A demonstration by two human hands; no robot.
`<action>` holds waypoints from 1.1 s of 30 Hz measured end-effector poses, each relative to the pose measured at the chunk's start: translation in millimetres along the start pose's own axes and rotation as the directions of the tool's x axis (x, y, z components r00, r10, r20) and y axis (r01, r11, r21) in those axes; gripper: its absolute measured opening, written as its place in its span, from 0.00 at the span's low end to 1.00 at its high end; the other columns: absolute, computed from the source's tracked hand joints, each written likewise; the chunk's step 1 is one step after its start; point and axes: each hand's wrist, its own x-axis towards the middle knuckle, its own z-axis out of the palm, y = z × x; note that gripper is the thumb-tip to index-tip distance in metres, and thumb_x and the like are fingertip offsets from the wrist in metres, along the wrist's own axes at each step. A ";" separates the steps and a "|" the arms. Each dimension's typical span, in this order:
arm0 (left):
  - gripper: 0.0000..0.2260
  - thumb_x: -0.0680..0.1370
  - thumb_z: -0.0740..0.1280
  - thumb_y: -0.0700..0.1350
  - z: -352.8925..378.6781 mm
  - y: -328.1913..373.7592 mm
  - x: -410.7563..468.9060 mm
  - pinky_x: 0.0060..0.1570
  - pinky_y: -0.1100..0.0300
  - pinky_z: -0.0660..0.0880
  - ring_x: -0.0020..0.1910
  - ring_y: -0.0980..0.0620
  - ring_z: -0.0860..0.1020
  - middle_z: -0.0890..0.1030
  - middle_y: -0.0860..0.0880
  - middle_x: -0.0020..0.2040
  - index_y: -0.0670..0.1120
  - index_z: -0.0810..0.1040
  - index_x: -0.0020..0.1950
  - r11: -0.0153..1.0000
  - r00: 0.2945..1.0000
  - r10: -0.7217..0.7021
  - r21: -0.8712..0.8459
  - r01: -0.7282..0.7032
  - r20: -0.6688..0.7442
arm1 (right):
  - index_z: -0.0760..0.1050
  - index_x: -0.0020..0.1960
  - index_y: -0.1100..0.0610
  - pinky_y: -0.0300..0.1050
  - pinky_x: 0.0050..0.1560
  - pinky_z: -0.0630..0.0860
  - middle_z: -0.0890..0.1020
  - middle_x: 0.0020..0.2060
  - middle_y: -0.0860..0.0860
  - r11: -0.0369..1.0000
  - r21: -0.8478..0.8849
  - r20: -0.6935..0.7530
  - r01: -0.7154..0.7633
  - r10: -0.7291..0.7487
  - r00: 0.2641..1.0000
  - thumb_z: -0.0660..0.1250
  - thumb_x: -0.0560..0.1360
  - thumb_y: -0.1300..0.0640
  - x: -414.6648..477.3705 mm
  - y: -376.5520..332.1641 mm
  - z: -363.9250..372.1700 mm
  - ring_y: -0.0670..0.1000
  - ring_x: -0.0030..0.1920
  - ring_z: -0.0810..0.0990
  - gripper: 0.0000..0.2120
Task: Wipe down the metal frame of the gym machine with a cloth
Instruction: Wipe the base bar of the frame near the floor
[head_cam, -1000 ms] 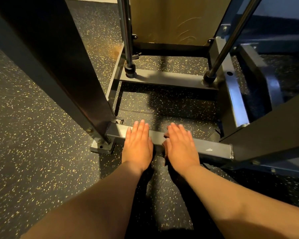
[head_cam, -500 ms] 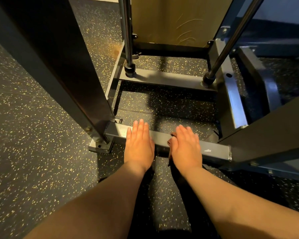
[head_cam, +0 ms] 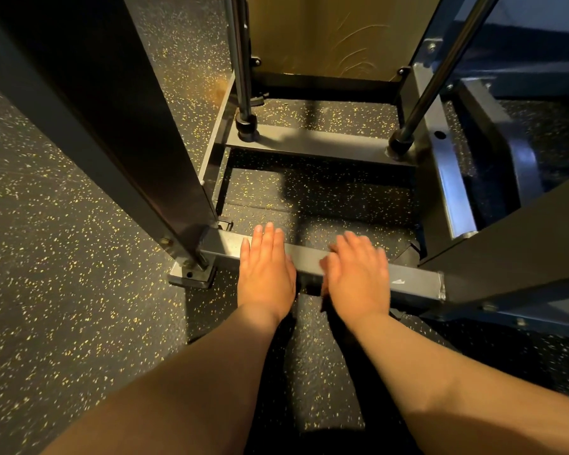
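Grey square-section metal base bar of the gym machine frame (head_cam: 411, 285): lies low on the floor, running left to right across the middle of the view, slightly angled, its right end lower in the picture. Left end meets a tall black upright post (head_cam: 119, 126) bolted to a small grey foot plate (head_cam: 191, 274); right end butts against a dark slanted frame member (head_cam: 506, 244). Small white scuff (head_cam: 398, 281) on the bar's top near the right end. Left hand (head_cam: 265, 269) lies palm-down on the bar, fingers straight and together, tips reaching past the far edge; it grasps nothing. Right hand (head_cam: 357, 277) also palm-down and flat on the bar, just beside the left with a bare strip of metal between them; fingers extended, slightly blurred, not curled round anything. Dark patch below the bar's near face between the wrists; cannot tell whether that is cloth or shadow. Both forearms bare, coming in from the bottom edge. Behind the bar, a second grey crossbar (head_cam: 319, 142) carries two chrome guide rods, left one (head_cam: 240, 54) and right one (head_cam: 440, 70), each seated in a black collar. Tan scratched panel (head_cam: 326, 34) stands at the back. Black rubber floor with yellow flecks (head_cam: 63, 257) all around.
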 end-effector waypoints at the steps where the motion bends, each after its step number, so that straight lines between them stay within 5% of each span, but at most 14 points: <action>1: 0.25 0.88 0.46 0.49 -0.8 1.7 -0.1 0.81 0.49 0.35 0.84 0.49 0.39 0.44 0.48 0.86 0.46 0.47 0.85 1.000 1.000 -0.008 -0.004 0.008 0.006 | 0.70 0.74 0.53 0.58 0.80 0.56 0.71 0.74 0.51 0.994 0.025 -0.056 -0.108 0.109 0.992 0.52 0.86 0.48 0.3 6.5 -1.5 0.54 0.77 0.63 0.21; 4: 0.25 0.88 0.45 0.49 -3.8 3.7 -0.4 0.81 0.49 0.35 0.84 0.48 0.38 0.43 0.48 0.86 0.46 0.46 0.85 1.000 1.000 -0.018 -0.016 0.018 0.022 | 0.77 0.64 0.56 0.56 0.73 0.66 0.78 0.61 0.55 0.940 0.159 -0.096 -0.301 0.318 0.943 0.55 0.86 0.52 7.3 4.1 -4.4 0.57 0.65 0.72 0.16; 6: 0.25 0.88 0.45 0.49 -5.3 2.9 -0.3 0.81 0.49 0.36 0.84 0.48 0.38 0.44 0.48 0.86 0.46 0.46 0.85 1.000 1.000 -0.011 -0.017 0.012 0.024 | 0.75 0.67 0.56 0.54 0.70 0.64 0.76 0.63 0.55 0.917 0.246 -0.108 -0.315 0.349 0.931 0.54 0.86 0.52 16.4 -5.6 -12.8 0.57 0.65 0.71 0.16; 11: 0.26 0.88 0.47 0.48 -4.6 0.6 0.1 0.81 0.49 0.36 0.84 0.48 0.38 0.44 0.47 0.86 0.46 0.47 0.85 1.000 1.000 -0.010 -0.024 0.010 0.026 | 0.72 0.69 0.54 0.53 0.71 0.61 0.71 0.67 0.54 0.882 0.467 -0.322 -0.069 0.242 0.915 0.58 0.85 0.53 38.7 -26.0 -42.8 0.56 0.68 0.65 0.14; 18: 0.26 0.87 0.49 0.48 -4.0 5.6 3.3 0.81 0.49 0.35 0.84 0.47 0.40 0.46 0.47 0.86 0.45 0.49 0.85 1.000 0.999 -0.031 -0.002 0.031 -0.007 | 0.80 0.65 0.53 0.59 0.63 0.70 0.75 0.56 0.55 0.982 0.187 -0.201 0.035 0.004 0.980 0.72 0.77 0.51 -17.4 -22.1 10.6 0.57 0.58 0.68 0.18; 21: 0.26 0.87 0.48 0.48 -3.3 3.9 1.1 0.81 0.48 0.35 0.84 0.47 0.39 0.44 0.47 0.86 0.45 0.47 0.85 0.999 0.999 -0.033 0.015 0.033 0.006 | 0.81 0.65 0.54 0.61 0.64 0.72 0.76 0.58 0.56 0.981 0.143 -0.200 0.135 -0.105 0.974 0.60 0.81 0.46 -15.2 -32.6 15.1 0.56 0.61 0.68 0.20; 24: 0.26 0.88 0.46 0.49 -3.7 3.9 -0.5 0.82 0.48 0.36 0.84 0.48 0.39 0.44 0.47 0.86 0.46 0.47 0.85 0.999 1.000 -0.027 0.024 0.027 0.007 | 0.76 0.71 0.51 0.63 0.77 0.61 0.69 0.76 0.54 0.974 0.063 -0.087 0.219 -0.214 0.973 0.49 0.84 0.46 -14.8 -17.8 11.3 0.57 0.77 0.63 0.24; 26: 0.25 0.88 0.47 0.49 -4.9 5.2 -0.3 0.82 0.48 0.37 0.84 0.48 0.39 0.45 0.48 0.86 0.46 0.48 0.85 1.000 1.000 -0.026 0.013 0.026 -0.002 | 0.74 0.71 0.49 0.62 0.81 0.52 0.65 0.79 0.52 0.995 -0.009 -0.083 0.097 -0.097 0.992 0.48 0.86 0.49 -11.8 5.3 5.0 0.56 0.80 0.59 0.21; 29: 0.25 0.87 0.49 0.48 -4.7 7.3 0.5 0.81 0.49 0.35 0.84 0.47 0.40 0.48 0.47 0.86 0.45 0.50 0.85 0.999 0.999 -0.033 -0.025 0.032 -0.022 | 0.77 0.65 0.56 0.62 0.81 0.51 0.71 0.73 0.54 0.959 0.069 -0.197 -0.274 0.282 0.939 0.49 0.85 0.51 -5.1 21.6 -1.0 0.57 0.76 0.64 0.21; 31: 0.26 0.87 0.49 0.48 -3.0 6.6 0.0 0.80 0.51 0.33 0.84 0.47 0.39 0.48 0.47 0.86 0.44 0.50 0.85 0.999 0.999 -0.028 -0.032 0.028 -0.027 | 0.74 0.69 0.57 0.61 0.80 0.55 0.72 0.72 0.54 0.967 0.051 -0.184 -0.249 0.254 0.950 0.49 0.85 0.50 -5.2 3.4 5.1 0.57 0.74 0.66 0.22; 33: 0.26 0.87 0.49 0.49 -1.5 4.5 0.7 0.79 0.51 0.32 0.84 0.47 0.37 0.45 0.46 0.86 0.44 0.49 0.85 1.000 1.000 -0.011 -0.008 0.011 -0.016 | 0.69 0.76 0.57 0.59 0.81 0.55 0.70 0.76 0.54 0.997 0.036 -0.131 -0.061 0.065 0.989 0.50 0.86 0.50 -12.2 -26.0 18.6 0.56 0.78 0.63 0.23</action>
